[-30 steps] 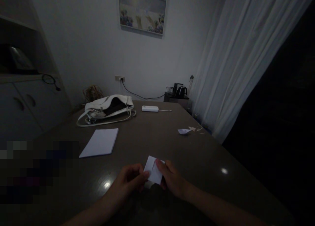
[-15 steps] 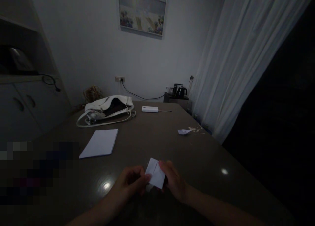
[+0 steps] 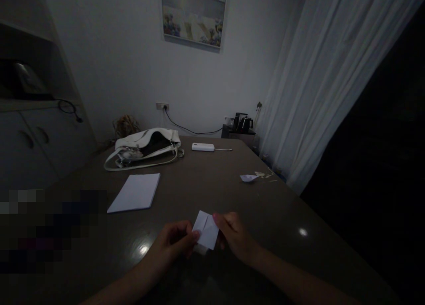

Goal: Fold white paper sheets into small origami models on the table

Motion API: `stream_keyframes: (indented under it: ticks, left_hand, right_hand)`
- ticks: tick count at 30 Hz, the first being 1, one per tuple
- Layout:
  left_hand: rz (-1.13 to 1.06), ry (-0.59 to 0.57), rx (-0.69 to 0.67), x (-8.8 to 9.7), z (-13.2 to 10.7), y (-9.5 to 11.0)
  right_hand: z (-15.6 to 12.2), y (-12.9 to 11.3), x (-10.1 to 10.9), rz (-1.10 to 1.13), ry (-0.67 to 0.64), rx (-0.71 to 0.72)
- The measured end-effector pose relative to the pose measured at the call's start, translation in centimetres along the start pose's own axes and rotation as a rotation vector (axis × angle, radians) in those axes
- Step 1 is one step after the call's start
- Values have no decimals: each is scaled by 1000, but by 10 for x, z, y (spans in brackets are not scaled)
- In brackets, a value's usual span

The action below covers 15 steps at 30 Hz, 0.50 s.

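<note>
A small folded piece of white paper (image 3: 206, 230) is held just above the dark table (image 3: 206, 185), near its front edge. My left hand (image 3: 174, 243) pinches the paper's lower left corner with curled fingers. My right hand (image 3: 234, 238) grips its right edge, fingertip on the top fold. A crease runs across the paper's upper part. Both forearms reach in from the bottom of the view.
A stack of white sheets (image 3: 135, 192) lies at the left. Behind it sit a white handbag (image 3: 146, 146) and a white power bank (image 3: 203, 147) with a cable. A small folded paper shape (image 3: 249, 177) and scraps lie at the right edge. White curtains (image 3: 325, 83) hang on the right.
The paper has tilted and shifted slightly between my hands as the fingers worked the fold; both hands stayed in about the same place.
</note>
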<state>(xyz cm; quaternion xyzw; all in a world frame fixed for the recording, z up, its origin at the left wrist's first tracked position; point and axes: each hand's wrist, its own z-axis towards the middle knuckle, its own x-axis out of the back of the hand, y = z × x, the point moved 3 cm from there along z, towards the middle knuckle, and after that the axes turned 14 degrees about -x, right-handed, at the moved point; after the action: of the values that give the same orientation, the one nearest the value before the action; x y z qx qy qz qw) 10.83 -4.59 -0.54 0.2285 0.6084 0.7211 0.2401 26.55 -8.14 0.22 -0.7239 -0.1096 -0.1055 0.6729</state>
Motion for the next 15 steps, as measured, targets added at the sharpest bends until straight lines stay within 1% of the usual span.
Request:
stream_keyframes:
  ticks: [2,5,7,9,10,12,14,15]
  left_hand:
    - [13,3,-2,0,0,3]
    - [8,-3,2,-1,-2,6]
    - [-11,-34,-1,-3,-3,4]
    - [-27,-96,-12,-4,-4,1]
    - [-36,-141,-9,-6,-4,-1]
    - [-48,-232,18,-7,-4,-5]
    - [-58,-272,57,-8,-3,-7]
    - [-63,-271,70,-8,-3,-7]
  right_hand:
    - [1,0,0,-22,-1,-7]
    - [2,3,1,4,13,-53]
    - [4,5,3,56,5,-112]
    - [6,6,4,86,-24,-145]
    - [6,5,5,74,-50,-133]
    - [6,1,4,-6,-128,-63]
    - [4,-4,3,-90,-203,-2]
    - [3,-6,2,-119,-230,10]
